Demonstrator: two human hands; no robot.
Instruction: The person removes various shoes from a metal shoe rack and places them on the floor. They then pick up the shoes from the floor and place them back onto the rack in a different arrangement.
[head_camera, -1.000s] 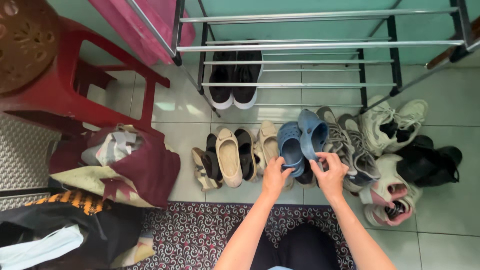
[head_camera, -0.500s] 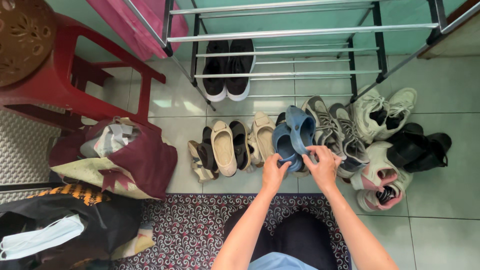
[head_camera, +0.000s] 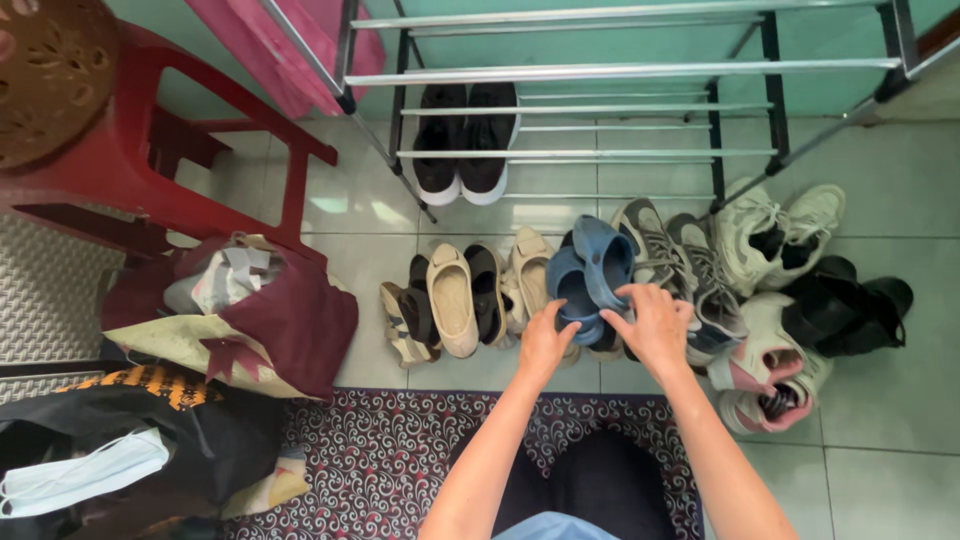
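You have only one view, from the camera on your head, facing almost straight down at the tiled floor in front of you. It sits close enough that your forearms enter from the bottom edge and your left hand (head_camera: 546, 343) and right hand (head_camera: 654, 325) fall just below centre. The metal shoe rack (head_camera: 620, 72) crosses the top edge; the patterned rug (head_camera: 400, 450) fills the bottom.

This is the entryway of a home, by the look of it. A metal shoe rack (head_camera: 620, 72) stands against a green wall on a pale tiled floor (head_camera: 900, 470), with a jumble of everyday shoes (head_camera: 640, 280) before it. A patterned doormat (head_camera: 400, 450), a red plastic stool (head_camera: 120, 170) and stuffed bags (head_camera: 240, 320) crowd close beside.
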